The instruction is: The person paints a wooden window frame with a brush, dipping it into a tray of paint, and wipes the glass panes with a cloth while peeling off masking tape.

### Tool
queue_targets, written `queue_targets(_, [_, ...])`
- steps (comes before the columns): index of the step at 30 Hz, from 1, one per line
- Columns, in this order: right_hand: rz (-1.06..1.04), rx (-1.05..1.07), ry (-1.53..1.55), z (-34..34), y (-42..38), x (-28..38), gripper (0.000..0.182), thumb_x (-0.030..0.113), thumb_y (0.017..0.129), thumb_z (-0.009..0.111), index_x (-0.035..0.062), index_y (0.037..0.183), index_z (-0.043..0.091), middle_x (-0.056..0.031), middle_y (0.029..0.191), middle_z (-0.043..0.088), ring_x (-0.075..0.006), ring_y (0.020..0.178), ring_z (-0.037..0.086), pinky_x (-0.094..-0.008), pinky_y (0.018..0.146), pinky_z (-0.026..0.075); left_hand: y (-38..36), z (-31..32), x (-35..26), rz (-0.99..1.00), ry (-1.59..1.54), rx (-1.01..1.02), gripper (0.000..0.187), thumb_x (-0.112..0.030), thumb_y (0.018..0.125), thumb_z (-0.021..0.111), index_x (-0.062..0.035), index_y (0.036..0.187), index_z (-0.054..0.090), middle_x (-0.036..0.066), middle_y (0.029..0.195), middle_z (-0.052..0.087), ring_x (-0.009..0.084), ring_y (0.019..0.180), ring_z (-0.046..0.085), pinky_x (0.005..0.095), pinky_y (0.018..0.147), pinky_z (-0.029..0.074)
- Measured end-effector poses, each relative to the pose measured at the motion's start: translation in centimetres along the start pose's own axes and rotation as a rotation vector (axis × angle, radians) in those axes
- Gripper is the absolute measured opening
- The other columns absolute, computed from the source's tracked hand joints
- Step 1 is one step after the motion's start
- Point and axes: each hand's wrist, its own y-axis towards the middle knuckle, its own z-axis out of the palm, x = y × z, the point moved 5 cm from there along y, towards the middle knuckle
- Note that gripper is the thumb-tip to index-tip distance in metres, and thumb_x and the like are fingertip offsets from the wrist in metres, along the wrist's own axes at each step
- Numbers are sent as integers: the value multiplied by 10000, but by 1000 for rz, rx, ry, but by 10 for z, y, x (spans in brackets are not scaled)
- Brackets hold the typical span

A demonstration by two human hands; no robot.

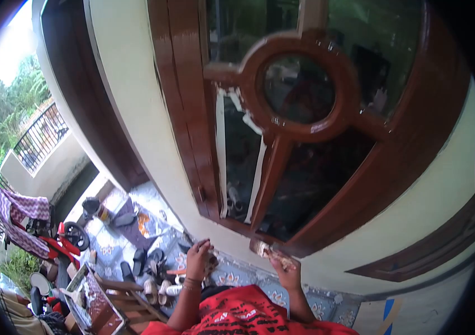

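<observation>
In the head view, my right hand [286, 272] is closed around a paintbrush [262, 249]. Its bristle end points up and left, close to the bottom rail of the brown wooden window frame [236, 224]. My left hand [197, 261] is raised to the left of it, fingers drawn together; anything between them is too small to make out. Glossy brown wood forms a ring [310, 129] around a round pane. White masking strips [222, 151] edge the lower left glass pane [242, 162].
Lower left, a paint-stained tray [99, 304] rests by a wooden ladder or chair [128, 296]. Shoes and sandals [139, 261] lie on the patterned tile floor. A paint can [101, 212] stands farther back. A red motorbike [61, 245] with a striped cloth is parked at left.
</observation>
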Motion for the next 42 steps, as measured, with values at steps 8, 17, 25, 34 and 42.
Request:
queue_targets(8, [7,168,57,36,26,20,220,88,842,642,-29,1028,645,-100,969,680,-152,891,635,-274,789,485,-16,-63,27,-181,-261,-235,340,-237,875,574,8,1109,584,68,883,654,126,833,577,248,780,435])
queue_targets(17, [-130,552,203,148,52,71,212,24,831,610,-58,1026,596,-102,923,646,-148,808,619,-260,743,491,-113,-173,16,38,-476,-684,195,-250,914,528,-63,940,579,2,816,570,102,771,543,275,708,439])
queue_targets(25, [-164,1071,238,270,-14,110,267,9,865,530,-77,1115,561,-134,885,660,-163,804,633,-278,763,499,-262,-213,57,79,-939,-1228,249,-349,888,593,-104,922,564,56,802,625,150,643,609,301,603,520])
queue_targets(34, [-210,1228,289,316,-46,133,248,0,846,576,-80,1081,580,-142,900,655,-168,808,640,-274,729,520,-247,-299,85,334,-1038,-1170,400,-392,871,570,-77,1118,562,59,1041,650,196,883,645,346,795,521])
queue_targets(42, [-487,1287,180,358,-59,186,221,74,788,670,-17,989,652,-138,899,682,-216,764,670,-277,681,508,-251,-289,100,227,-983,-1098,121,-192,790,568,-77,829,573,82,792,640,203,649,644,366,585,563])
